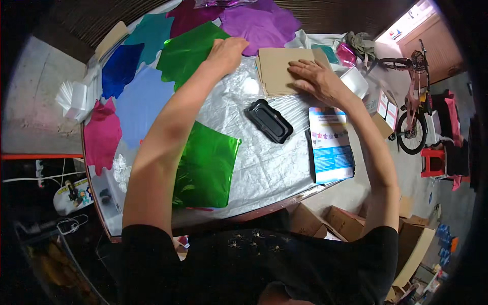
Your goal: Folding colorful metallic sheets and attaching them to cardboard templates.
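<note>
Cardboard stack [282, 68] lies untouched-looking under my flat, open right hand [319, 79]; left hand [226, 52] presses green foil sheet [185, 51], gripping nothing, black tray [269, 120] unfilled.

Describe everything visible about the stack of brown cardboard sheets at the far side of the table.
The stack of cardboard sheets is plain brown, flat and roughly rectangular, with several thin layers showing as offset edges along its left side. It looks like matte card or thin board, unprinted on top. It lies flat on the silvery table cover, at the far side, beyond the black plastic tray. The right hand rests palm down on its right part, fingers spread. The left hand is beside its left edge, on a green foil sheet, not touching the stack.
</note>
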Tool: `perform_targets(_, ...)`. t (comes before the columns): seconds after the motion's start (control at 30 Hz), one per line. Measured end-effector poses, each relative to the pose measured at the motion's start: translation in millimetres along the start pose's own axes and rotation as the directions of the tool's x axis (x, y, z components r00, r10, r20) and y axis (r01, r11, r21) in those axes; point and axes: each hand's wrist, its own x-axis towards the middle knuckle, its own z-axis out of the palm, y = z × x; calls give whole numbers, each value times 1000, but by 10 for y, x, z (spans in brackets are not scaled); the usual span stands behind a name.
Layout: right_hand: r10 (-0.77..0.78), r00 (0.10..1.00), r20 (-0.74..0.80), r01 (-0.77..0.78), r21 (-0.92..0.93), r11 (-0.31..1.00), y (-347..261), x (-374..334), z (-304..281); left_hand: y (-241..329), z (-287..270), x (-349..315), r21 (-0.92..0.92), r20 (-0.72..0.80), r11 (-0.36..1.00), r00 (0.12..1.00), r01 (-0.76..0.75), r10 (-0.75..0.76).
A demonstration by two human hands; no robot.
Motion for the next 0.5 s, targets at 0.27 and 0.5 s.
perform_targets(0.27, -68, 997, -26, 70, 105, 992, 11, -282, -95, 292, -50, 402, -83, 58, 995, 997, 55, -50)
perform_targets(0.5, -30, 1000, -9, 31, 159, 987, 8, -271, -88, 486, -16, 696, -71, 290, 997, 956, -30, 50)
